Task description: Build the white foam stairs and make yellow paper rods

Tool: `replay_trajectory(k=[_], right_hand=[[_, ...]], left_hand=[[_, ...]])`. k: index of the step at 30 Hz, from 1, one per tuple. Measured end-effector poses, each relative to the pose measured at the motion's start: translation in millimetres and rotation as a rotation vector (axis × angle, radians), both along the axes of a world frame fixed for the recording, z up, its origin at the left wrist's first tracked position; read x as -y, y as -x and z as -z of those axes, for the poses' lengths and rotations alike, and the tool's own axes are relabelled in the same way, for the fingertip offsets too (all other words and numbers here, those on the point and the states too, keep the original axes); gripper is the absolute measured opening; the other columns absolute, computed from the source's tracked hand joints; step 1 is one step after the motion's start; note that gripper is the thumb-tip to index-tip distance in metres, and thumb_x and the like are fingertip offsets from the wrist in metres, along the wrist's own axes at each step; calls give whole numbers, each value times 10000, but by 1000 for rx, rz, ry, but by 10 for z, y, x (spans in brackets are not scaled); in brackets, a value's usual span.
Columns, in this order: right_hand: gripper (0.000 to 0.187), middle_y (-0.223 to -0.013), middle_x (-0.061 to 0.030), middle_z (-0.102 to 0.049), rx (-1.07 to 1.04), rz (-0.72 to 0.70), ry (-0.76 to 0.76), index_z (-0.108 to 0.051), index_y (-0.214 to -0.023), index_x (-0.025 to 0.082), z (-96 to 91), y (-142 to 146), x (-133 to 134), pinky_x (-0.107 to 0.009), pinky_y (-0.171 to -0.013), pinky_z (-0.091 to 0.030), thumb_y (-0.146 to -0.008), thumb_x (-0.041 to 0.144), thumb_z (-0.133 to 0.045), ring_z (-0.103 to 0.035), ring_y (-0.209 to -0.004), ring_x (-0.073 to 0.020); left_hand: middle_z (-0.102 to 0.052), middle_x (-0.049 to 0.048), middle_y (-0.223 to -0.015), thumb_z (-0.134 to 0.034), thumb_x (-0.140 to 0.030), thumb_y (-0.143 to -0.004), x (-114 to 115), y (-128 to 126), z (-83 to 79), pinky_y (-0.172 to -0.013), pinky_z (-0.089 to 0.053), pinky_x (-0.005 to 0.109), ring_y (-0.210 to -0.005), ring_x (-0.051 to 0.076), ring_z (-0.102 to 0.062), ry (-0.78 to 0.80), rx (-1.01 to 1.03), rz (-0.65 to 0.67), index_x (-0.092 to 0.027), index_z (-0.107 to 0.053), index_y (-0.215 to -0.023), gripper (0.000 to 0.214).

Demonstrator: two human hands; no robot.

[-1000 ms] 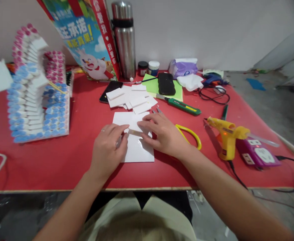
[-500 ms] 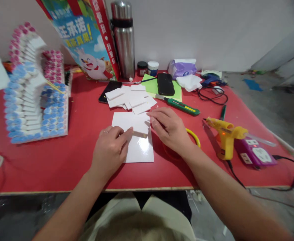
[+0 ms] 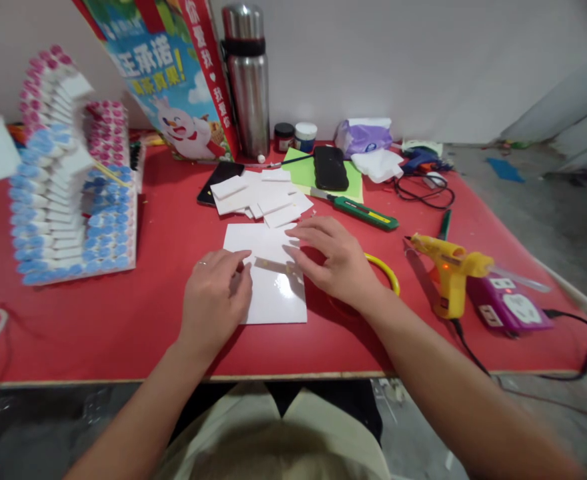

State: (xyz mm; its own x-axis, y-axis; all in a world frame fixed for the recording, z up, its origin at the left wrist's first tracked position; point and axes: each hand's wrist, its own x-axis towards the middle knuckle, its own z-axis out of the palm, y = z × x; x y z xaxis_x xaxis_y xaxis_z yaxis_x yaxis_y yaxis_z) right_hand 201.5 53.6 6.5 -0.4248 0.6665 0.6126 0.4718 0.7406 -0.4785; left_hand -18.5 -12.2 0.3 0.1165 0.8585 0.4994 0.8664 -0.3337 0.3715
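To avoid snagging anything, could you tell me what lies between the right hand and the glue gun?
The head view shows a yellow scissors handle there, on the red table.

Two bare hands meet over a glossy white square sheet (image 3: pixel 278 303) lying on a red tabletop (image 3: pixel 163 233). The left hand (image 3: pixel 213 300) and the right hand (image 3: pixel 338 261) hold a small white foam strip (image 3: pixel 272 259) by its ends, low over the sheet. Just behind lies a loose pile of white foam offcuts (image 3: pixel 261 197). A yellow glue gun (image 3: pixel 448 267) stands to the right beside a purple power strip (image 3: pixel 511 303), with a green utility knife (image 3: pixel 366 213) near the right hand. A tiered model of white pieces tipped blue and pink (image 3: pixel 68 180) rises at far left.
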Motion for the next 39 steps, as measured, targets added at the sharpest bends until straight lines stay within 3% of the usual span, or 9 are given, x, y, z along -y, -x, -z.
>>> replay_trajectory(k=[4, 7, 19, 39], right_hand=[[207, -1099, -127, -735, 64, -72, -4, -732, -1126, 180, 15, 49, 16, -460, -937, -540, -949, 237, -642, -663, -1048, -261], [195, -1121, -128, -741, 121, -92, 16, -740, -1108, 186, 17, 67, 22, -469, -935, -533, -951, 235, -636, -663, -1051, -265], [243, -1209, -123, -731, 216, -133, -50, -766, -1167, 202, 40, 70, 23, -477, -960, -519, -982, 272, -624, -617, -1084, -271], [242, -1202, -118, -724, 222, -120, -23, -777, -1159, 235, 45, 80, 20, -478, -947, -524, -992, 271, -606, -606, -1067, -260]], left_hand=[[-683, 27, -820, -662, -193, -898, -54, -20, -80, -726, -466, 321, -758, 180, -608, 162, 122, -78, -163, -690, -883, 44], [-703, 18, -797, -703, -190, -859, -98, -35, -105, -711, -451, 321, -760, 185, -616, 222, 132, -85, -177, -701, -790, 70], [-701, 21, -766, -682, -232, -894, -132, -111, 35, -788, -439, 381, -795, 212, -635, 162, 132, -56, -210, -790, -802, 144], [-710, 17, -730, -632, -238, -887, -155, -117, 44, -729, -443, 363, -738, 191, -610, 165, 163, -43, -227, -777, -746, 202]])
